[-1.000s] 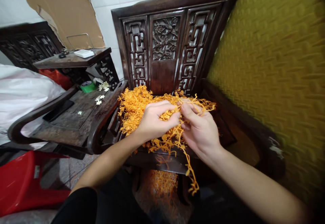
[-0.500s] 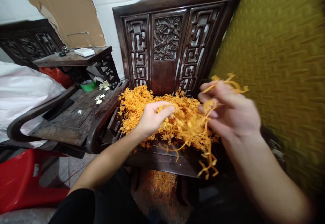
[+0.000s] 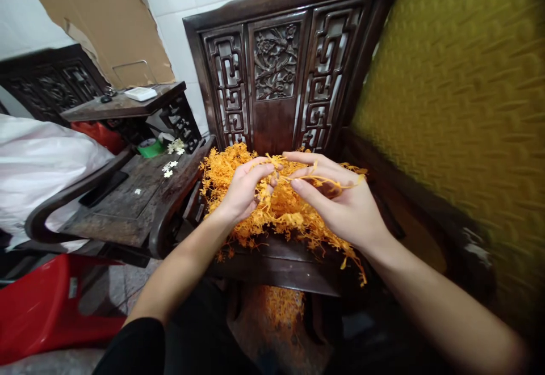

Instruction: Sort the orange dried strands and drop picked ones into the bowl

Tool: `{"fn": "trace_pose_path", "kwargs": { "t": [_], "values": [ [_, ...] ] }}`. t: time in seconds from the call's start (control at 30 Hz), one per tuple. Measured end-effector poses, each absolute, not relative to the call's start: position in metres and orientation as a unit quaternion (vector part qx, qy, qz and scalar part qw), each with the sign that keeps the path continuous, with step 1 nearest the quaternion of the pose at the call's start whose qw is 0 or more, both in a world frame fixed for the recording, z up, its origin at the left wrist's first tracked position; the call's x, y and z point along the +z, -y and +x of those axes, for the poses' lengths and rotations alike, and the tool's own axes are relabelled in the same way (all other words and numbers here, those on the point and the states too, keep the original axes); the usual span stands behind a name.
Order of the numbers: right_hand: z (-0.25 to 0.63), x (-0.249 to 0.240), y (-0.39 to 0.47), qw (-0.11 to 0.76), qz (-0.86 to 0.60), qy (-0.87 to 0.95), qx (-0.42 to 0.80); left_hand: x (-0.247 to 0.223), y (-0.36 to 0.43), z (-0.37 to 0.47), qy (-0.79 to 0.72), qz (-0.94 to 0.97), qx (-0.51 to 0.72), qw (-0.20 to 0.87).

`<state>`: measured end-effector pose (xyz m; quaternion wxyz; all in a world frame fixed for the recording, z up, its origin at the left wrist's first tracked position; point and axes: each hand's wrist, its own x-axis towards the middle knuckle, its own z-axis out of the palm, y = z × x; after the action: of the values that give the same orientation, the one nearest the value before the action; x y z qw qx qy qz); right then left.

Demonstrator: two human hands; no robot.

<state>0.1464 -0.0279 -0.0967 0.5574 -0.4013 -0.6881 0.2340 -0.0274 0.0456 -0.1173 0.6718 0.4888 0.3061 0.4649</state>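
A heap of thin orange strands lies on the seat of a dark carved wooden chair. My left hand grips a clump of the strands above the heap, fingers curled around it. My right hand is right beside it, pinching a few long strands between thumb and fingers; the fingertips of both hands almost meet. Loose strands hang over the seat's front edge. More orange strands lie on the floor under the seat.
The chair's carved back rises behind the heap. A yellow-green textured surface fills the right. A dark side table with small white flowers stands left, a red plastic stool at the lower left, and cardboard leans on the tiled wall.
My right hand had swung up and right, pulling strands away; now it has come back down to the left hand over the heap. The left hand stayed at the heap.
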Motion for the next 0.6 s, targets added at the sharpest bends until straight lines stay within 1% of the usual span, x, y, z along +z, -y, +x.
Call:
{"fn": "trace_pose_path", "kwargs": {
  "t": [0.13,0.23,0.37,0.43,0.6],
  "values": [
    [0.145,-0.093,0.03,0.527,-0.385,0.716,0.248,-0.113,-0.05,-0.029,-0.314,0.467,0.49,0.666],
    [0.146,-0.089,0.035,0.512,-0.403,0.699,0.294,-0.113,-0.059,-0.032,-0.329,0.436,0.512,0.663],
    [0.15,-0.085,0.044,0.427,-0.446,0.685,0.387,-0.115,-0.073,-0.039,-0.331,0.399,0.554,0.652],
    [0.152,-0.083,0.049,0.404,-0.454,0.69,0.393,-0.115,-0.077,-0.043,-0.329,0.395,0.564,0.647],
    [0.153,-0.075,0.055,0.426,-0.447,0.703,0.354,-0.11,-0.077,-0.046,-0.318,0.416,0.556,0.645]
  ]
}}
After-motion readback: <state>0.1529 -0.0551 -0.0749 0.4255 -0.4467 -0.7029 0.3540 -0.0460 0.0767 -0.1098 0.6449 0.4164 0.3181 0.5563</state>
